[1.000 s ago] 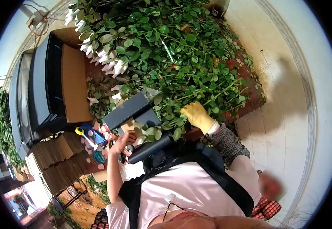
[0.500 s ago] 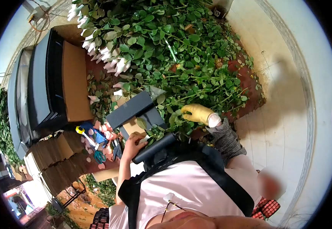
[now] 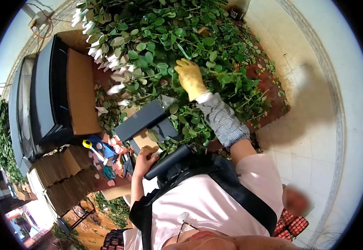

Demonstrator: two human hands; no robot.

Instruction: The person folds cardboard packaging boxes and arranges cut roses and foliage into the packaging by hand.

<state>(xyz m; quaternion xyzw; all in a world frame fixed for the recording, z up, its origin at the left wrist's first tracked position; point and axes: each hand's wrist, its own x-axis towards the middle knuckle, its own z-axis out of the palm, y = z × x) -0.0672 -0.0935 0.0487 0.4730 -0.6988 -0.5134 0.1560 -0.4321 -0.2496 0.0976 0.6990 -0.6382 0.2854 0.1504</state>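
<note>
My bare left hand (image 3: 145, 161) is closed at the white head of a leafy rose (image 3: 160, 151), beside a black cylindrical bar (image 3: 169, 162) in front of my body. My right hand (image 3: 190, 78), in a yellow glove, curls its fingers round a rose stem in the big pile of leafy roses (image 3: 156, 37). Leaves hide the gripped part. Left of that hand, a white rose head (image 3: 115, 89) is blurred by motion. A dark grey box-shaped block (image 3: 140, 121) lies between my left hand and the pile.
Stacked grey and brown cardboard (image 3: 81, 93) stands at the left, with folded brown cardboard (image 3: 64, 166) below. Teal-handled scissors (image 3: 109, 172), a yellow-and-white tool (image 3: 90, 146) and loose pink petals (image 3: 117, 146) lie nearby. The tiled floor (image 3: 302, 150) is to the right.
My gloved right hand has moved up and left, away from my body and deeper over the rose pile, its arm stretching out. My left hand has stayed nearly in place.
</note>
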